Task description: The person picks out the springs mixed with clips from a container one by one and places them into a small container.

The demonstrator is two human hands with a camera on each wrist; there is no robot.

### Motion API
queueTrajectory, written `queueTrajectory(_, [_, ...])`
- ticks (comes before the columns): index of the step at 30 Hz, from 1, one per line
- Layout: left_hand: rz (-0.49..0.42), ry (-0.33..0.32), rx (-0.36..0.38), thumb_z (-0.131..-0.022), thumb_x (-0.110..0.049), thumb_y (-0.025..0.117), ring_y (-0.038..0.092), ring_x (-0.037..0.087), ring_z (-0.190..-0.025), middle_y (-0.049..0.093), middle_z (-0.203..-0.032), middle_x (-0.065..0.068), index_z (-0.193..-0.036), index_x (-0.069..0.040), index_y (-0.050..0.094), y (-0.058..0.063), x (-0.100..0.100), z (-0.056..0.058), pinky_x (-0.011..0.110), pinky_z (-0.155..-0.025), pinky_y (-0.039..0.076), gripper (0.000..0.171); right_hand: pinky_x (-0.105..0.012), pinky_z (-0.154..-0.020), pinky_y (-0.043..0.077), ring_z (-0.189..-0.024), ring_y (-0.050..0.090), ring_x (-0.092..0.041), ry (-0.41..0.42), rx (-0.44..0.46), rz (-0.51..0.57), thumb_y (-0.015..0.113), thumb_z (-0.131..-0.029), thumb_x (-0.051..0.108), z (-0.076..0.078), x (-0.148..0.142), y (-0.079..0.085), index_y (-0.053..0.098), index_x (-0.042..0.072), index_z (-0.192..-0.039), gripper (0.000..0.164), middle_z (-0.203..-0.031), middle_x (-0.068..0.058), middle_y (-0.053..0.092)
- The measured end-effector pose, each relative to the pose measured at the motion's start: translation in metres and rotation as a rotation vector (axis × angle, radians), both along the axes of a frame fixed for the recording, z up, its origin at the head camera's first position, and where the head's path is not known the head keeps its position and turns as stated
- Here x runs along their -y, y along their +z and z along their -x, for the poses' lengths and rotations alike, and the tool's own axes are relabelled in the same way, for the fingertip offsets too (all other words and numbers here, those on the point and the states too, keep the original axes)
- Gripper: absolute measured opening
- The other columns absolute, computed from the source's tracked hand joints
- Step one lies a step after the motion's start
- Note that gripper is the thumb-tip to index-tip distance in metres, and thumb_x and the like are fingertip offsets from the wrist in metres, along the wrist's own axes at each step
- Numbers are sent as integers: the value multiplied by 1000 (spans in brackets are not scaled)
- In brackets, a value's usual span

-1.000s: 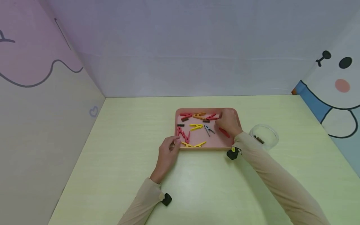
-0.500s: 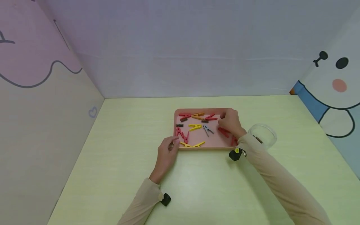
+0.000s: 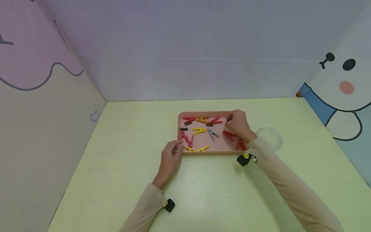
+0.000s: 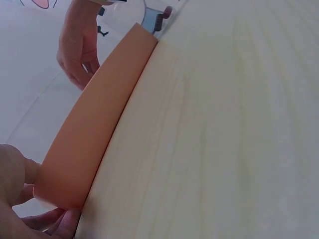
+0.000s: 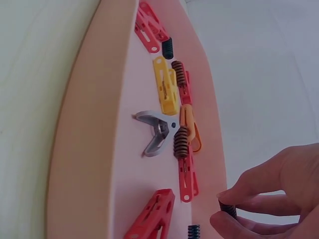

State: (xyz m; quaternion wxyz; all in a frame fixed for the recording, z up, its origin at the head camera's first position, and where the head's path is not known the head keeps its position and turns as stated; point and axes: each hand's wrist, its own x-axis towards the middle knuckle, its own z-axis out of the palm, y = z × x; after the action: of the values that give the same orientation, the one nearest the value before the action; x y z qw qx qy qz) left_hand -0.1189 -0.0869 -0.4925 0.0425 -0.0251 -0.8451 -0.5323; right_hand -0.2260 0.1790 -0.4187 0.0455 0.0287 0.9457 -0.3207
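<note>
My left hand point(image 3: 171, 158) grips the near left corner of a shallow pink tray point(image 3: 214, 152), fingers and thumb on either side of its wall in the left wrist view. At the tray's far right corner, my right hand point(image 3: 239, 124) pinches a small dark coil spring point(image 5: 228, 208) between thumb and fingertips. Another dark spring point(image 5: 194, 231) lies in the tray close by. Several clothespins lie there too: a red one point(image 5: 152, 216), a grey one point(image 3: 213, 133), a yellow one point(image 3: 199, 131) and an orange one point(image 3: 202, 119). Brown springs point(image 5: 181, 142) lie among them.
Right of the tray stands a round clear dish point(image 3: 281, 141), partly behind my right sleeve. A dark spring point(image 4: 158, 22) shows there in the left wrist view. A pale wall point(image 3: 185, 64) rises along the table's point(image 3: 130, 129) back edge.
My right hand has shifted slightly back and right within the tray, uncovering red clothespins at its right side. The sleeve now hides the spring in the dish from the head view. The left hand stays at the corner.
</note>
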Motion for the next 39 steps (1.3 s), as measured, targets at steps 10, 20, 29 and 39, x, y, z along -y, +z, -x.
queueTrajectory(10, [-2, 14, 10, -97, -26, 55, 53, 17, -107, 56, -120, 3, -121, -10, 62, -1, 0, 0, 35, -88, 50, 29, -32, -67, 48, -81, 52, -27, 11, -14, -1, 56, -82, -1, -7, 2, 11, 69, -5, -98, 20, -90, -16, 63])
queueTrajectory(20, [-2, 11, 7, -97, -26, 55, 53, 17, -110, 56, -121, 4, -120, -9, 62, -1, -1, 2, 35, -88, 50, 30, -28, -59, 47, -78, 57, -26, 29, -61, 23, 59, -81, -2, -18, -5, 22, 69, -3, -91, 14, -90, -16, 67])
queueTrajectory(29, [-7, 7, 9, -97, -28, 55, 52, 16, -108, 56, -120, 3, -120, -10, 62, -1, 0, 2, 35, -88, 49, 31, -35, -64, 53, -83, 63, -30, 68, -99, 23, 61, -83, 2, -32, -11, 35, 69, -4, -93, 14, -93, -19, 67])
queueTrajectory(39, [-9, 9, -7, -97, -27, 55, 53, 17, -107, 57, -119, 3, -119, -10, 63, -3, 0, 4, 35, -87, 50, 29, -44, -70, 55, -88, 65, -35, 94, -134, 37, 65, -83, 4, -44, -19, 44, 68, -5, -95, 15, -100, -23, 65])
